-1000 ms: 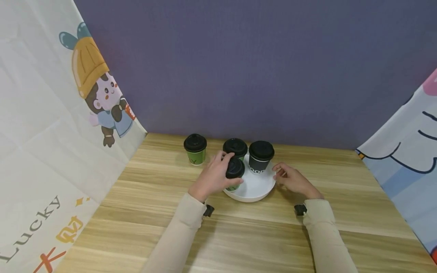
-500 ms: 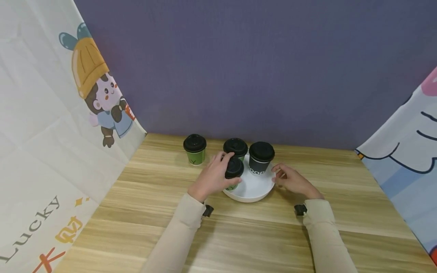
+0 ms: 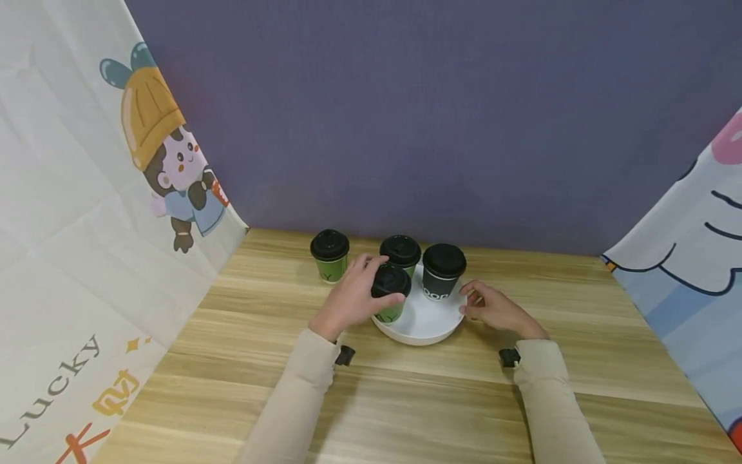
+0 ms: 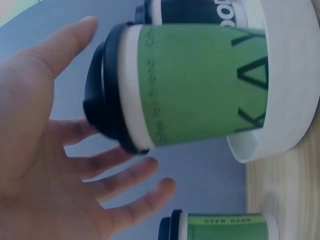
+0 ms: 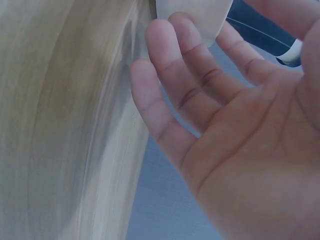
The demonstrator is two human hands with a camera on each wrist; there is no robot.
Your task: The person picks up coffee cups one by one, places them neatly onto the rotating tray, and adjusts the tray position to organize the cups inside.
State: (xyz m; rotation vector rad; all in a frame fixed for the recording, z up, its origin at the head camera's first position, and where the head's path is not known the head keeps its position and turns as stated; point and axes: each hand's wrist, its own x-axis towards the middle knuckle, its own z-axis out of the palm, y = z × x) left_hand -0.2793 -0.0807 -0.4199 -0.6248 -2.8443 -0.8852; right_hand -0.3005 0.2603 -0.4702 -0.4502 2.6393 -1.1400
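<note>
My left hand (image 3: pixel 351 298) is spread around a green paper cup (image 4: pixel 205 82) with a black lid, standing on a white round tray (image 3: pixel 426 334). In the left wrist view, a gap shows between the thumb (image 4: pixel 70 42) and the lid, and the other fingers reach past its far side. At the tray's right rim is my right hand (image 3: pixel 497 309), its loosely bent fingertips against the outer wall. A second green cup (image 3: pixel 400 251) stands farther back, partly hidden by the front one. A black cup (image 3: pixel 442 274) with white lettering stands on the tray beside it.
Another green cup (image 3: pixel 330 256) stands on the wooden table (image 3: pixel 394 399), left of the tray. Behind the table rises a purple-grey panel (image 3: pixel 406 116). Printed cloths hang along the left (image 3: pixel 75 193) and right (image 3: pixel 684 245) sides.
My left hand has shifted left and loosened around the front green cup, which sits slightly farther left and shows more of its side. The tray has slid slightly left; the right hand stays at its rim.
</note>
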